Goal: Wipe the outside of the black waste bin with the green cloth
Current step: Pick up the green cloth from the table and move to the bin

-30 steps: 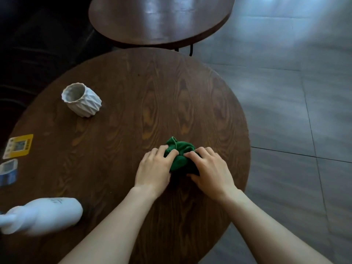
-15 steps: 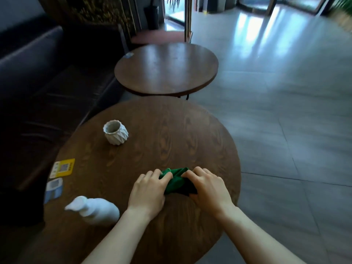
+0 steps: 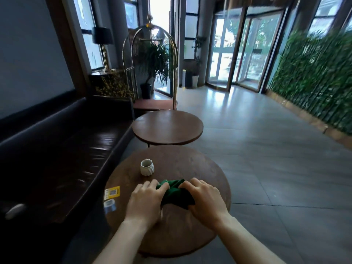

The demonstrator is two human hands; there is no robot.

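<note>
The green cloth (image 3: pixel 176 193) lies bunched on the near round wooden table (image 3: pixel 215 180). My left hand (image 3: pixel 146 201) grips its left end and my right hand (image 3: pixel 205 199) grips its right end, fingers curled into the fabric. Far off by the glass doors stands a dark box-shaped bin (image 3: pixel 188 79); I cannot tell if it is the black waste bin.
A white ribbed cup (image 3: pixel 147 167) and two small cards (image 3: pixel 112 192) sit on the near table. A second round table (image 3: pixel 167 127) stands beyond it. A dark sofa (image 3: pixel 62 149) runs along the left, with a luggage cart (image 3: pixel 150 69) behind. Tiled floor (image 3: pixel 276 168) stretches to the right.
The view has tilted up from the tabletop to the whole lobby. Both hands stay closed on the green cloth. The white bottle is no longer seen on the table.
</note>
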